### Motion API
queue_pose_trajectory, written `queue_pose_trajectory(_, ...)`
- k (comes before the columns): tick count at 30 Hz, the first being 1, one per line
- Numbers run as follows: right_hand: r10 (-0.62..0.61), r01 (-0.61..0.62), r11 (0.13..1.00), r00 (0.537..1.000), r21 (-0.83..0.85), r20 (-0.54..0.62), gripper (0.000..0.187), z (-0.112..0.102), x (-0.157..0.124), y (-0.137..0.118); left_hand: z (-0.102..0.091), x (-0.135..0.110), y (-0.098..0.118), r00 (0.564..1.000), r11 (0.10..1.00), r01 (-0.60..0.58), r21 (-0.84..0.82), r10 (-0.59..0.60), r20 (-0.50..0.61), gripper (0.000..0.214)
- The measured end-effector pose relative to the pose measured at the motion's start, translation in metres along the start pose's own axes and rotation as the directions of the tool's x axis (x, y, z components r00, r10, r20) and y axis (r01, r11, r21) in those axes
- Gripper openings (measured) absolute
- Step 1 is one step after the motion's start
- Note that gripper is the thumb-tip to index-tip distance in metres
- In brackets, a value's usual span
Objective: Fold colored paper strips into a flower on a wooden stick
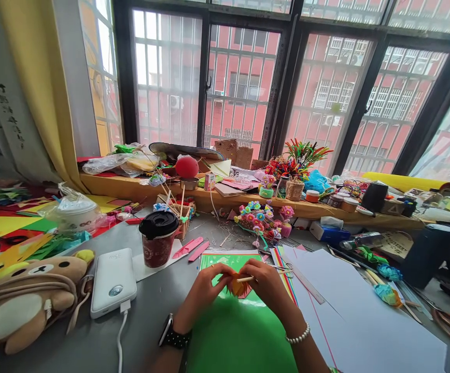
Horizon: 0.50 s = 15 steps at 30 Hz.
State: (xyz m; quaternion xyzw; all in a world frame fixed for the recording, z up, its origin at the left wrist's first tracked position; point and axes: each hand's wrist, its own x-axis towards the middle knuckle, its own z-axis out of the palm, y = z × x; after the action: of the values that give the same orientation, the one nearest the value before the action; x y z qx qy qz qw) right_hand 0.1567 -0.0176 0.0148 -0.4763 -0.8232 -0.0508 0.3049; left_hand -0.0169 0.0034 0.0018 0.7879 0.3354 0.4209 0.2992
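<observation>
My left hand (208, 287) pinches an orange paper piece (236, 285) that looks folded or curled, perhaps a flower. Close against it, my right hand (267, 284) has its fingers closed on the same paper and also holds a short pale stick (245, 280). My fingers partly hide the paper's shape. Below both hands lies a glossy green sheet (228, 260), with more green (240, 342) nearer to me, blurred. Beside my right hand are scissors (285, 268) and a clear ruler (308, 286) on strips of coloured paper.
A lidded paper cup (158, 243), a white power bank (114, 280) with its cable, and a plush bear (34, 300) stand at left. Large white paper (365, 305) spreads at right. Flower decorations (256, 220) and a blue box (328, 233) sit toward the windowsill.
</observation>
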Motion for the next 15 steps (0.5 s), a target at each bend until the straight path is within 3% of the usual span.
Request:
queue_pose_trajectory(7,0.009,-0.013,0.999,0.997,0.049,0.078,0.016,-0.0023,-0.0001,0.0012,-0.0019,0.0016,-0.0033,1.0,1.0,0.023,0.009,-0.023,0.007,0.014)
queue_pose_trajectory(15,0.042,-0.055,0.986,0.995,0.159,0.085,0.012,-0.009,-0.0006,0.0003,-0.0045,0.0043,0.0021,0.994,0.987,0.105,-0.125,-0.099,0.054,0.014)
